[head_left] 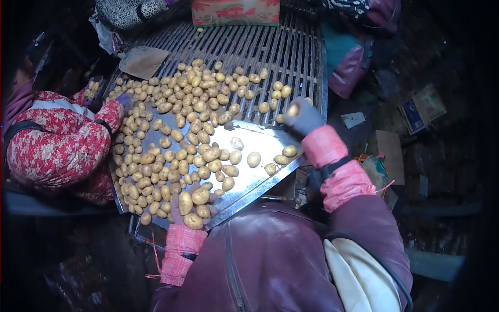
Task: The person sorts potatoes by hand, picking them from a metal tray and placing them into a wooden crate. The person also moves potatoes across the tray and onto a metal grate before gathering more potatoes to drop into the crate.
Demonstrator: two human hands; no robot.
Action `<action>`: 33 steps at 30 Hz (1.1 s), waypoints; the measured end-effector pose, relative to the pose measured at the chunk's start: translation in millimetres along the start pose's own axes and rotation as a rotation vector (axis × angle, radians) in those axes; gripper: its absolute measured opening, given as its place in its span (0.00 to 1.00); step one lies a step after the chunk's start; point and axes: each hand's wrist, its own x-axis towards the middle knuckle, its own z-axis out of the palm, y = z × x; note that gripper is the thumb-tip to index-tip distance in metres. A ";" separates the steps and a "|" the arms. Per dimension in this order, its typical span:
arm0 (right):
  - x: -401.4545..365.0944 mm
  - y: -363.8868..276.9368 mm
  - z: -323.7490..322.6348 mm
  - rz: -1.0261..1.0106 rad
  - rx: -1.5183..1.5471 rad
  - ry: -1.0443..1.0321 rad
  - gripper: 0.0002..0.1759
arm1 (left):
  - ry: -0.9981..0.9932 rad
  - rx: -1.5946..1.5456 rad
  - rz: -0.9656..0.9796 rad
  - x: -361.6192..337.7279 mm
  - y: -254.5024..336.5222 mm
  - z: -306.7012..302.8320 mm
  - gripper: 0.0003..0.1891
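My left hand (175,212), in a glove with a pink cuff, is at the near edge of the metal sorting tray (236,200). Its fingers curl around several potatoes (193,221), which partly hide the palm. Over the tray's right side, my right hand (307,120) wears a grey glove and is closed on a potato (292,110). A few loose potatoes (289,151) lie on the tray just below it. A large heap of potatoes (195,125) spreads across the tray's left and middle and onto the slatted metal rack (249,57).
At the left, a co-worker in a red floral top (60,140) reaches into the heap with gloved hands. Other people stand at the far side. A flat scoop (143,62) and a printed cardboard box (235,13) rest on the rack. Cardboard (389,156) stands at the right.
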 end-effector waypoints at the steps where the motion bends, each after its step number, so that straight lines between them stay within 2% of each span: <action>1: 19.3 14.1 -7.9 -0.008 -0.152 0.041 0.31 | -0.108 -0.084 -0.039 1.6 0.8 0.2 0.47; 2: 38.0 30.0 -11.6 -0.018 -0.304 0.085 0.36 | -0.027 -0.041 0.004 2.8 -0.3 4.5 0.47; 5: 84.0 72.9 -16.6 -0.026 -0.397 -0.167 0.41 | 0.207 0.115 0.108 8.6 -6.4 24.2 0.46; 7: 105.1 83.5 -15.9 -0.129 -0.547 -0.358 0.42 | 0.360 0.240 0.161 10.2 -8.1 32.8 0.45; 8: 115.6 85.6 -10.7 -0.193 -0.621 -0.454 0.43 | 0.359 0.216 0.184 9.4 -9.1 31.0 0.44; 10: 120.4 86.7 -15.6 -0.228 -0.562 -0.491 0.43 | 0.358 0.172 0.237 9.7 -8.5 24.9 0.41; 12: 129.5 95.7 -14.5 -0.136 -0.440 -0.551 0.41 | 0.364 0.249 0.212 9.8 -5.8 25.8 0.40; 14: 124.1 89.4 -16.8 -0.119 -0.428 -0.519 0.40 | 0.404 0.297 0.219 9.2 -5.4 20.3 0.38; 15: 131.3 109.7 -11.8 -0.119 -0.360 -0.484 0.37 | 0.448 0.318 0.228 8.9 -6.0 21.4 0.36; 17: 126.2 110.3 -3.8 -0.064 -0.080 -0.455 0.29 | 0.528 0.315 0.247 9.9 -9.8 38.1 0.35; 18: 115.0 100.4 -8.0 0.002 0.130 -0.465 0.24 | 0.561 0.289 0.256 7.0 -9.4 46.2 0.34; 19: 110.4 95.6 -3.1 -0.011 0.311 -0.526 0.25 | 0.447 0.269 0.208 1.1 -4.2 40.2 0.33; 21: 79.4 63.3 2.0 -0.052 0.675 -0.604 0.25 | 0.413 0.298 0.225 -3.1 -2.8 37.3 0.33; 22: 51.5 25.4 0.9 -0.084 0.632 -0.610 0.24 | 0.399 0.313 0.231 -5.0 -4.0 37.1 0.33; 23: 45.9 20.9 19.9 -0.243 0.699 -0.708 0.24 | 0.391 0.265 0.252 -6.0 -6.1 28.6 0.35; 24: 9.8 -29.2 10.2 -0.178 0.589 -0.798 0.24 | 0.369 0.261 0.306 -8.4 -10.0 27.0 0.35; 25: 0.5 -35.1 37.2 -0.290 0.589 -0.879 0.26 | 0.348 0.255 0.362 -11.5 -13.8 25.9 0.35; 27: -48.0 -94.6 55.8 -0.461 0.634 -1.134 0.28 | 0.222 0.275 0.344 -32.4 -11.0 9.3 0.38; 28: -66.6 -115.5 66.8 -0.602 0.490 -1.156 0.30 | 0.324 0.322 0.428 -40.8 -18.5 26.4 0.36; 30: -112.3 -152.5 96.7 -0.521 0.620 -1.417 0.30 | 0.272 0.341 0.395 -69.5 -19.0 -2.0 0.35; 31: -133.3 -164.7 117.8 -0.573 0.663 -1.460 0.29 | 0.529 0.414 0.498 -90.2 -29.5 32.7 0.35; 32: -153.3 -175.0 138.4 -0.624 0.703 -1.515 0.27 | 0.528 0.313 0.452 -109.6 -34.5 18.7 0.36; 33: -171.2 -185.0 152.4 -0.463 0.605 -1.669 0.27 | 0.503 0.220 0.509 -129.9 -43.7 11.5 0.36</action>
